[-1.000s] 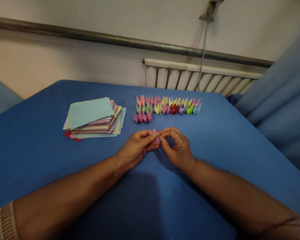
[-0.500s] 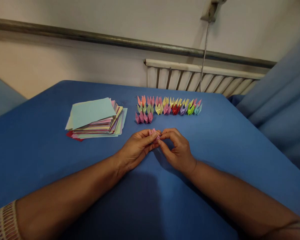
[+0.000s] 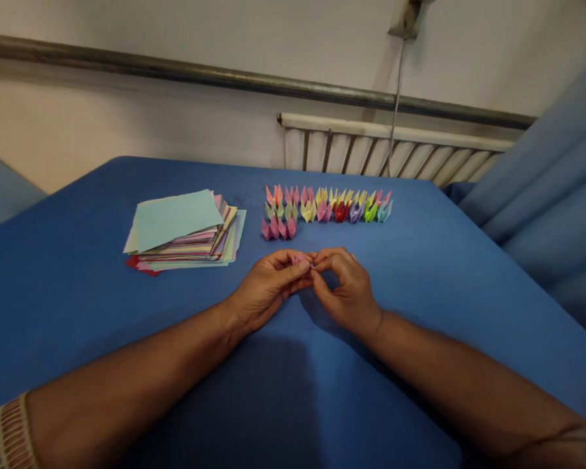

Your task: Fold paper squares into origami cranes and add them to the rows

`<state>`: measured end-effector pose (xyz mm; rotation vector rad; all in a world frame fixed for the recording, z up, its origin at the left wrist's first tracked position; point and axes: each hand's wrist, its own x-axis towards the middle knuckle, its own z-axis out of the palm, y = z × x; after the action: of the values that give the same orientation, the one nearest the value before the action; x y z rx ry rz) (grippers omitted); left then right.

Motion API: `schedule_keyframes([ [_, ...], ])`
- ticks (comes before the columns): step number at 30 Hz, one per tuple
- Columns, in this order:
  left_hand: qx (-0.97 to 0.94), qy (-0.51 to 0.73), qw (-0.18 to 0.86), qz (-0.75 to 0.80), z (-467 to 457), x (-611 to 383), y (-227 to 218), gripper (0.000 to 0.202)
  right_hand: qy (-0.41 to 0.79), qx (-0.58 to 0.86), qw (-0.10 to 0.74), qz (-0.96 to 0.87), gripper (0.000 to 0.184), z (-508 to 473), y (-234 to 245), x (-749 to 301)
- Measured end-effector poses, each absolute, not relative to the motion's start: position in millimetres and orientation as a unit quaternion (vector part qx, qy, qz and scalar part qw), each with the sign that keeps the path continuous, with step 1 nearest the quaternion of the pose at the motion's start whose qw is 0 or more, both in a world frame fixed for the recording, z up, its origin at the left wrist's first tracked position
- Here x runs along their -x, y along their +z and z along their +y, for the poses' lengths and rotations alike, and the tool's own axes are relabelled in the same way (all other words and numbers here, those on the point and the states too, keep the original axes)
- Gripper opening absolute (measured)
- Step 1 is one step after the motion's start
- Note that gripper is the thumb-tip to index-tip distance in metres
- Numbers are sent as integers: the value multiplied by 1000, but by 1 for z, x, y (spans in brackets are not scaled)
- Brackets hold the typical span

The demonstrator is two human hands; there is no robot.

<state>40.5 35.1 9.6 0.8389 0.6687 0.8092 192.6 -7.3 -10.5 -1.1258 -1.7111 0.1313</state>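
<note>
A: What is being shown behind the blue table (image 3: 444,260)?
B: A pale wall (image 3: 215,32) is being crossed by a metal rail (image 3: 224,77), slanted down toward the right; beneath it, a barred frame (image 3: 342,124) is being partly hidden by the table's far edge.
A: And above?
B: A cord (image 3: 399,78) is being suspended from a wall fixture (image 3: 407,19), with the rail being overlapped.
A: At right?
B: The side is being filled by a folded blue curtain (image 3: 561,176); the wall is being lit dimly and unevenly.

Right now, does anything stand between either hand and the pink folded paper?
Nothing visible does. The left hand grips the pink folded paper, and the right hand has its fingertips at its right edge. The paper stack and folded figures lie beyond, not between.
</note>
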Motion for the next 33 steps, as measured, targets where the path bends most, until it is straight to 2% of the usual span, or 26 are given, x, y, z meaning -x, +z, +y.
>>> schedule_keyframes([
  [16, -385, 364, 779, 335, 34, -41, 9, 18, 114, 457, 538, -699, 10, -10, -9, -193],
  [24, -396, 368, 772, 335, 32, -42, 9, 17, 96, 456, 541, -700, 8, -10, -10, -191],
  [33, -401, 376, 782, 295, 32, -42, 11, 14, 67, 446, 508, -734, 9, -13, -9, -189],
])
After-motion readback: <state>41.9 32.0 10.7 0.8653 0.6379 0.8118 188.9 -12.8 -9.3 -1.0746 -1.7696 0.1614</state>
